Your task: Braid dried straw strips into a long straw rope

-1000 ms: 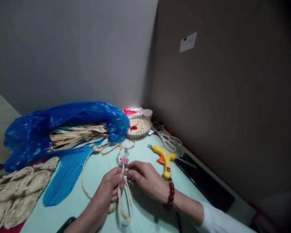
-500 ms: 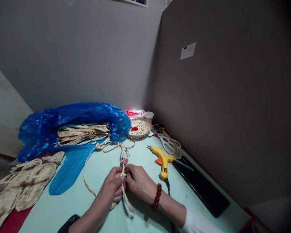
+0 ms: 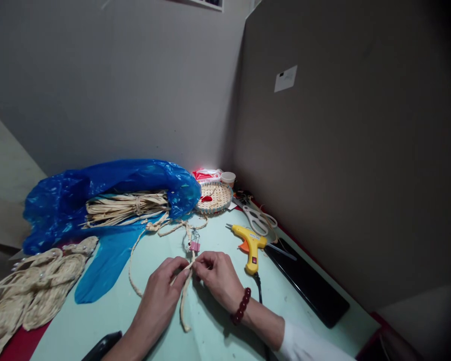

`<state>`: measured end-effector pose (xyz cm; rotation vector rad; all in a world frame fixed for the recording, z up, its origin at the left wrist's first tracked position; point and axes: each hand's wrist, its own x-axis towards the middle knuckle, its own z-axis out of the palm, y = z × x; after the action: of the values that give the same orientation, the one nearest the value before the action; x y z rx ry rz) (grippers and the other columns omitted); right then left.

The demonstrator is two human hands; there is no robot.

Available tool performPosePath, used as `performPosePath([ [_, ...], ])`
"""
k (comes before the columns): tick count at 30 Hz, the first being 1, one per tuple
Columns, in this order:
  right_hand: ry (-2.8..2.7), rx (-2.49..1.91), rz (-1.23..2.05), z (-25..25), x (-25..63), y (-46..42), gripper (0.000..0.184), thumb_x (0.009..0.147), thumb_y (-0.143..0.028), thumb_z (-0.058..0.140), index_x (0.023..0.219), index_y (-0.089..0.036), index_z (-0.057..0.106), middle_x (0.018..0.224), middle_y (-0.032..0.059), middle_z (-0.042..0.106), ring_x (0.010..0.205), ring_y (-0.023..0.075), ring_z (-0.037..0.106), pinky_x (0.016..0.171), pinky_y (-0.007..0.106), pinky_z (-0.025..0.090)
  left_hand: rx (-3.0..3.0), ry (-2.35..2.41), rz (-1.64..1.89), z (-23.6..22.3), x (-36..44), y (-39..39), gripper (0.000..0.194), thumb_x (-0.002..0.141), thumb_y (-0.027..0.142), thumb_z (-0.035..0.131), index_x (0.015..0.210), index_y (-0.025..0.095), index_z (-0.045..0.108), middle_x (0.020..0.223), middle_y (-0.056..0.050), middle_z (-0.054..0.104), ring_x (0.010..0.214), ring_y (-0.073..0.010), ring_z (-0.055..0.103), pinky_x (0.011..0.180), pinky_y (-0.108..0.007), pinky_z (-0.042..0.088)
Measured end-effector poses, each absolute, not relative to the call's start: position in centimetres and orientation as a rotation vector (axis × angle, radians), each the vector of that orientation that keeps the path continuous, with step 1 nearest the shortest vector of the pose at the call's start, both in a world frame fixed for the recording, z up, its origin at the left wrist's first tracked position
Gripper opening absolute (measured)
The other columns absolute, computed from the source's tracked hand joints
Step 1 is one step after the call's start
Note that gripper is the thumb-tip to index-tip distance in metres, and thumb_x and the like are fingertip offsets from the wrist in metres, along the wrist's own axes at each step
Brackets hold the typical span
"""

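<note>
A thin braid of pale raffia (image 3: 185, 301) runs down from a pink binder clip (image 3: 194, 246) with wire handles, which grips it against the table. Just below the clip, my left hand (image 3: 165, 281) pinches a raffia strand between thumb and forefinger. My right hand (image 3: 215, 273), with a dark red bead bracelet (image 3: 242, 307) at the wrist, pinches the strands from the other side, almost touching the left fingertips. The loose raffia end hangs between my hands toward me. A longer braided cord (image 3: 132, 273) curves across the table on the left.
A blue plastic bag (image 3: 108, 173) holds a raffia bundle (image 3: 130, 206). Woven raffia pieces (image 3: 56, 281) lie at left. A yellow glue gun (image 3: 251, 245), scissors (image 3: 257, 220) and a long black object (image 3: 308, 286) lie right. Behind stand a round woven basket (image 3: 220, 198) and a cup (image 3: 228, 178).
Both hands have shifted slightly at the braid; the left hand has opened out from its curled hold to a fingertip pinch. The loose raffia end swung left.
</note>
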<state>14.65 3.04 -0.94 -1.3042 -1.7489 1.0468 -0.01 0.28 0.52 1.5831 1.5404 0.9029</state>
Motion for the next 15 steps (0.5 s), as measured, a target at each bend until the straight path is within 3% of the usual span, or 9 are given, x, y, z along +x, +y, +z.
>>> performPosePath([
  [6,-1.724,-1.253,1.000,-1.0,14.5,2.7,0.020,0.075,-0.014,0.052,0.061,-0.012,0.066,0.050,-0.0028,0.050,0.051,0.0087,0.038,0.052,0.022,0.027,1.520,1.583,0.876,0.0,0.2,0.0,0.025,0.080,0.043,0.052,0.068,0.021,0.053,0.061,0.004,0.057,0.058,-0.0170,0.054,0.055,-0.025,0.039],
  [10,-1.684,-1.194,1.125,-1.1,14.8,2.8,0.023,0.074,-0.015,0.052,0.055,-0.012,0.064,0.047,-0.0038,0.045,0.050,0.0085,0.034,0.050,0.022,0.025,1.486,1.589,0.824,-0.2,1.4,-1.1,0.028,0.086,0.047,0.042,0.073,0.023,0.048,0.058,0.005,0.057,0.041,-0.0143,0.054,0.043,-0.023,0.038],
  [15,-1.589,-1.111,1.402,-1.0,15.3,2.8,0.024,0.074,-0.016,0.049,0.061,-0.013,0.069,0.048,-0.0017,0.053,0.048,0.0092,0.042,0.046,0.019,0.028,1.675,1.664,0.777,-0.1,2.3,-2.2,0.025,0.087,0.041,0.041,0.072,0.023,0.051,0.056,0.000,0.060,0.047,-0.0179,0.058,0.052,-0.027,0.041],
])
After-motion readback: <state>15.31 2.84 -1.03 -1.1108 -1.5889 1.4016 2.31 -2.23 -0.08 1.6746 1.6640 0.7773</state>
